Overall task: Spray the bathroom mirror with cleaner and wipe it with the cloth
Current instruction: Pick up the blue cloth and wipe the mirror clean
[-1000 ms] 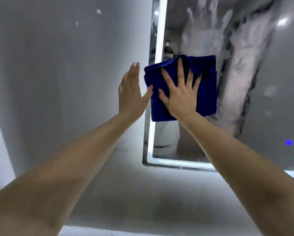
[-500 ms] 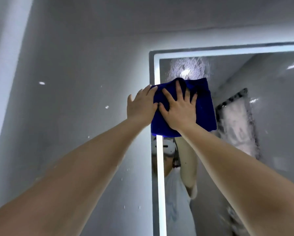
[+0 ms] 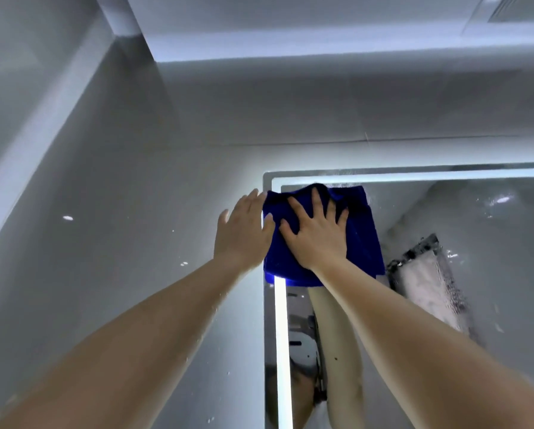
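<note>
Right hand (image 3: 317, 235): flat, fingers spread, pressing blue cloth (image 3: 360, 243) onto mirror (image 3: 445, 218), now risen from lower glass into top-left corner. Left hand (image 3: 244, 230): open, empty, at cloth's edge. Upper corner wiped; foam patch (image 3: 426, 283) remains.

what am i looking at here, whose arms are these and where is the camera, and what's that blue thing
There is no machine here: these are a person's two bare arms, filmed by a wide-angle camera worn on their head, looking up at a bathroom wall. The blue thing is a cloth, pressed flat against the top left corner of a mirror with a lit strip along its edge. The right hand lies spread open on the cloth. The left hand is flat beside it, at the mirror's edge, fingertips just reaching the cloth. Neither hand grips anything. A foamy patch shows further right on the glass. The mirror also reflects the raised arm.
</note>
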A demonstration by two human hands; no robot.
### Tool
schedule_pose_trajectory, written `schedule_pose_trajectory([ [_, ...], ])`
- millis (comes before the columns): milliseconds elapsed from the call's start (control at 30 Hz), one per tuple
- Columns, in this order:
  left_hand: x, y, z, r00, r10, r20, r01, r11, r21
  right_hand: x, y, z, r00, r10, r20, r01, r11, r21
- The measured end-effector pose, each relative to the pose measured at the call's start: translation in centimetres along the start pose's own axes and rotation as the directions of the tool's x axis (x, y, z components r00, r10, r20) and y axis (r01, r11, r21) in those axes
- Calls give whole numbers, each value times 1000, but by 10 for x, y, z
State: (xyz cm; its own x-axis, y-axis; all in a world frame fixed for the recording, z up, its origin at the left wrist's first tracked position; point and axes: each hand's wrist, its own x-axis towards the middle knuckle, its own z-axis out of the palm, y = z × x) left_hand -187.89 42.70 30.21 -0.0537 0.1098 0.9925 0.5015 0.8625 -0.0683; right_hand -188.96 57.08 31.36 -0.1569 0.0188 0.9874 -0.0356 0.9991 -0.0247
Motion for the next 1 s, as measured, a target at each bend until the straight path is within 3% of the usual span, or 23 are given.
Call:
schedule_pose_trajectory([
  [200, 7, 9, 11, 999, 42, -27, -42, 999, 1, 27, 1, -6, 1000, 3, -26, -3, 1000, 3],
  [367, 23, 21, 28, 993, 46, 112, -46, 999, -5, 48, 2, -7, 999, -34, -14, 32, 994, -101],
  [500, 36, 14, 29, 991, 128, 37, -133, 965, 228, 61, 5, -7, 998, -65, -26, 63, 995, -71],
  [567, 41, 12, 31, 991, 134, 16, -134, 958, 253, 68, 9, -7, 994, -109, -22, 107, 992, -71],
  [733, 40, 13, 41, 991, 136, 12, -136, 979, 153, 83, 22, -13, 979, -206, -9, 205, 976, -75],
  [867, 28, -3, 48, 988, 143, -64, -148, 984, -97, 83, 24, -13, 970, -242, 1, 242, 968, -73],
  [1000, 17, -5, 56, 979, 134, -153, -146, 987, -69, 84, 32, -17, 962, -273, 18, 274, 958, -83],
])
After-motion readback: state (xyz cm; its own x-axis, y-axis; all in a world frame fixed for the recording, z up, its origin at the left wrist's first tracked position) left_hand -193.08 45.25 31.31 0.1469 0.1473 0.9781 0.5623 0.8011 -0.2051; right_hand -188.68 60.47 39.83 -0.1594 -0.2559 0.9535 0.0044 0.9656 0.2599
